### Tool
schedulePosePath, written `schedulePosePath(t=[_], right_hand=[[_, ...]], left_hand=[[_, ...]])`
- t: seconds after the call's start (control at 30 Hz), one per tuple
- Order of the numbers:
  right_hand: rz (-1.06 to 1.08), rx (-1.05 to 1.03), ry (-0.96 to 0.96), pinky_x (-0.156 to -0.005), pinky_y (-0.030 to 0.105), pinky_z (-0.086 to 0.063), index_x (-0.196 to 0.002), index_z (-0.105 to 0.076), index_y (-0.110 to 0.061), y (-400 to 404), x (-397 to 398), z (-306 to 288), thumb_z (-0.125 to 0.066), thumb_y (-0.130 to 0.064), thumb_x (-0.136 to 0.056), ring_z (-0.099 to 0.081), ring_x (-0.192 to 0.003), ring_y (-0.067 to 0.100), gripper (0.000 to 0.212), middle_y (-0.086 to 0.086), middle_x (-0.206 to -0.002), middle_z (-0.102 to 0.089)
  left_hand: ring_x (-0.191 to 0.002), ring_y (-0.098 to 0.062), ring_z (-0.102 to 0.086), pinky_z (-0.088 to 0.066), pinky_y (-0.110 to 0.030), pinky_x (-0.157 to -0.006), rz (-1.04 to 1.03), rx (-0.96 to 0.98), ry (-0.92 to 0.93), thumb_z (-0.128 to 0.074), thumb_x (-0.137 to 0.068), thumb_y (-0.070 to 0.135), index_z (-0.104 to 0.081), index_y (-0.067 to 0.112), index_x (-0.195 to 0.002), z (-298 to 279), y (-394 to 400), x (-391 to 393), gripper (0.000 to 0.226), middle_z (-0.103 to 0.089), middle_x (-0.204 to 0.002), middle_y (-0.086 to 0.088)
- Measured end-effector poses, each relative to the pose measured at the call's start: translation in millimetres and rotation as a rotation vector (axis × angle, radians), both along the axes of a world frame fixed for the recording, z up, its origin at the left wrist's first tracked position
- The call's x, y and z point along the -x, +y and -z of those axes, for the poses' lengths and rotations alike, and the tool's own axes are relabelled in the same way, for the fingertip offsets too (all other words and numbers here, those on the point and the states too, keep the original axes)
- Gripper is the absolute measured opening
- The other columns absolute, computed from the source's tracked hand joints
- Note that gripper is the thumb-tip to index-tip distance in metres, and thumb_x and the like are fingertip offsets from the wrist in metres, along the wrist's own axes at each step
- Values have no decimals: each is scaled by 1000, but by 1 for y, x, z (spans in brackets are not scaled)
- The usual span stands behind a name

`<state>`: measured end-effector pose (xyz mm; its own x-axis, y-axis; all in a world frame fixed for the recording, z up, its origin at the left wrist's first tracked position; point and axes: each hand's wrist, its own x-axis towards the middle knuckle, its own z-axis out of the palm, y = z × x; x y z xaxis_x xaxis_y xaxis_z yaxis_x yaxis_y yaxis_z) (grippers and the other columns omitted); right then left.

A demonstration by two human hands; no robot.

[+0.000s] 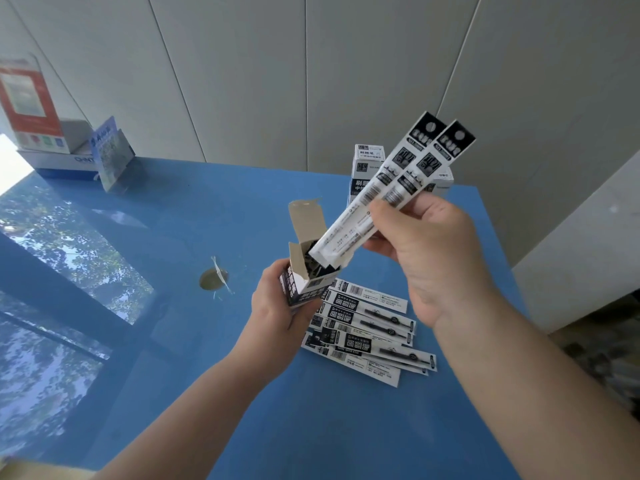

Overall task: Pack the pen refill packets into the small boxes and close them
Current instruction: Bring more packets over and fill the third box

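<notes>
A glossy blue tabletop spreads beneath both hands, mirroring window frames and tree foliage out beyond the left hand. Behind it rises a wall of pale grey panels with thin vertical seams, and a white ledge runs past the right hand's outer side.

The left hand grips a small black-and-white cardboard box around its lower body, holding it upright above the table with its brown-lined lid flap standing open. The right hand, raised above and beside the left, pinches two long white-and-black pen refill packets near their middles; they slant so that their lower ends sit at the box's open mouth, with the black header tabs pointing up and away. Whether the ends are already inside cannot be told.

Directly below and between the two hands lies a loose fanned pile of similar refill packets flat on the table. Beyond the right hand, partly hidden by the held packets, stand closed white boxes of the same kind. Just past the left hand, a round greyish spot with a small clear scrap marks the table. Far out beyond the left hand, at the table's back corner, a red-and-white carton rests on a flat white box, with a blue printed card propped beside it.
</notes>
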<state>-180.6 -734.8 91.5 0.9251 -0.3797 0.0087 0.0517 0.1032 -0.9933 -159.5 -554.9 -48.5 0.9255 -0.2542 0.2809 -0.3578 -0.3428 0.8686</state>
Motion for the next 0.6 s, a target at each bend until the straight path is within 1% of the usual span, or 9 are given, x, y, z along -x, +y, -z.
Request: schedulePosePath(t=[0.1,0.13,0.17,0.23,0.33,0.4,0.47,0.53,0.6], right_hand=[[51,193,-1,-69,39,-65,-75,-77,-24,10,1,7,-71,-17,-85,-77,-72,14,14,-4,-76,-79],[53,279,5,-70,43,-65,-75,-76,-25,14,2,9,-72,-22,-83,-76,-70,13,10,-8,-76,-79],[41,360,13,-70,42,-65,-77,-75,-26,16,3,12,-72,-25,-82,-76,-69,10,6,-11,-76,-78],[-13,476,44,-69,36,-63,-83,-75,-25,20,6,14,-77,-29,-81,-74,-69,3,4,-16,-76,-77],[-92,561,47,-66,22,-59,-93,-75,-24,19,9,14,-82,-32,-81,-71,-72,-1,16,-15,-80,-77],[-94,587,9,-67,13,-54,-104,-72,-28,15,11,13,-82,-39,-81,-70,-78,-2,28,-15,-86,-74],[-64,575,-24,-70,12,-52,-110,-70,-29,8,12,12,-76,-50,-82,-68,-82,-2,36,-15,-90,-72],[-31,539,-35,-69,15,-53,-104,-71,-32,-1,11,14,-63,-61,-85,-68,-82,0,35,-16,-89,-72],[1,562,-14,-67,17,-52,-95,-70,-35,-15,6,26,-58,-57,-89,-67,-79,0,26,-22,-86,-71]], left_hand=[[-118,-24,-57,-49,-53,-96,8,-5,-6,-58,-86,42,-22,70,-125,0,-1,1,60,-54,-125,3],[-118,-25,-57,-49,-53,-96,12,-10,-8,-57,-86,44,-22,69,-126,1,-1,1,59,-54,-125,2],[-118,-24,-57,-49,-53,-95,13,-13,-10,-57,-86,45,-22,68,-127,1,-1,1,59,-54,-125,3],[-119,-24,-56,-48,-53,-95,12,-11,-9,-57,-86,46,-22,69,-127,1,-1,2,59,-54,-126,3],[-119,-27,-55,-48,-55,-95,8,-16,-15,-59,-88,38,-21,68,-127,-1,-2,1,63,-52,-128,0],[-119,-29,-55,-48,-56,-96,13,-10,-19,-60,-88,30,-24,62,-129,-1,-2,1,63,-52,-128,-3],[-120,-30,-54,-47,-55,-97,8,0,-25,-61,-89,27,-24,59,-130,-2,-2,1,64,-52,-128,-5],[-121,-29,-53,-47,-54,-98,-7,-11,-28,-61,-89,29,-21,68,-126,-2,-1,2,67,-51,-127,-3],[-121,-26,-53,-46,-52,-100,-10,-11,-16,-61,-89,31,-19,72,-123,-1,0,2,67,-51,-126,0]])
